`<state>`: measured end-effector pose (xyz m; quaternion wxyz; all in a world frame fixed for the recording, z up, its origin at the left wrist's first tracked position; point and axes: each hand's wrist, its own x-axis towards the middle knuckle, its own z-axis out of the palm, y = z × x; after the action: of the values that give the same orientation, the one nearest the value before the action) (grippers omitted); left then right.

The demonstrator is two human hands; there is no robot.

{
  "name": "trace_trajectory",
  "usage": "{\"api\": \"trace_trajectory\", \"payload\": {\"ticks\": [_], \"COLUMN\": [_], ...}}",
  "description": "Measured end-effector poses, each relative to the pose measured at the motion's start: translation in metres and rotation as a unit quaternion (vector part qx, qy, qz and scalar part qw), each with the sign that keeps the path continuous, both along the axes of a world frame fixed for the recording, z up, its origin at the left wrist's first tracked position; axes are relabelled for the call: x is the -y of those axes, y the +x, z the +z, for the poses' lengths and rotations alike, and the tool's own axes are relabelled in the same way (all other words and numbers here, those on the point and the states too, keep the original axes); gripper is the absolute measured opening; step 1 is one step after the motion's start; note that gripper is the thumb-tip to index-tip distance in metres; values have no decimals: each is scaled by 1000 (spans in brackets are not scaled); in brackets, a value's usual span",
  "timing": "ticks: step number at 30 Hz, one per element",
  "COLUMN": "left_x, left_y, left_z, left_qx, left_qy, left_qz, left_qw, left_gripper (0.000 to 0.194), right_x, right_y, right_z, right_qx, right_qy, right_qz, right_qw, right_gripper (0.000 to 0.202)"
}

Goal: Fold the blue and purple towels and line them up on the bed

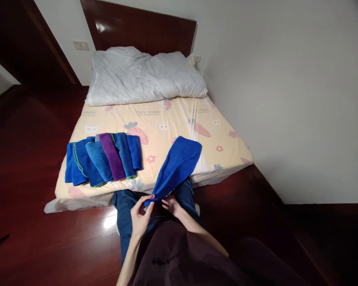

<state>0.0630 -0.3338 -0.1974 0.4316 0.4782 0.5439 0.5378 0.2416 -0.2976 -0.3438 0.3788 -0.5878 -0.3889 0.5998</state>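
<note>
A blue towel point(179, 161) lies with its wide far end on the bed and narrows toward me over the bed's near edge. My left hand point(141, 216) pinches its near corner between thumb and fingers. Just right of that corner, my right hand point(172, 205) is under the towel's near part, its fingers spread and apart; whether they touch the cloth is unclear. To the left on the bed, several folded towels overlap in a row, among them a purple towel point(111, 157) and a lighter blue towel point(99, 159).
The bed point(179, 119) has a patterned yellow sheet. A folded pale quilt point(146, 77) lies at its far end, before a dark wooden headboard point(146, 26). A white wall point(301, 99) stands to the right. My legs touch or nearly touch the bed's near edge.
</note>
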Motion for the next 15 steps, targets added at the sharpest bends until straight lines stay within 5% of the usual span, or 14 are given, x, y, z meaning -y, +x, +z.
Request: {"api": "trace_trajectory", "payload": {"ticks": [3, 6, 11, 15], "left_x": [-5, -9, -11, -16], "left_y": [-1, -2, -4, -15], "left_z": [1, 0, -2, -9], "left_qx": [5, 3, -6, -95], "left_qy": [21, 20, 20, 34], "left_qz": [10, 21, 41, 43], "left_qw": [1000, 1000, 999, 994], "left_gripper": [27, 25, 24, 24], "right_x": [-12, -15, 4, 23], "right_y": [2, 0, 1, 8], "right_z": [2, 2, 11, 42], "right_qx": [-293, -377, -362, -327], "right_qy": [-194, -226, -191, -133], "right_qz": [-123, -221, -167, -136], "right_qw": [928, 871, 897, 926], "right_gripper": [14, 12, 25, 27]}}
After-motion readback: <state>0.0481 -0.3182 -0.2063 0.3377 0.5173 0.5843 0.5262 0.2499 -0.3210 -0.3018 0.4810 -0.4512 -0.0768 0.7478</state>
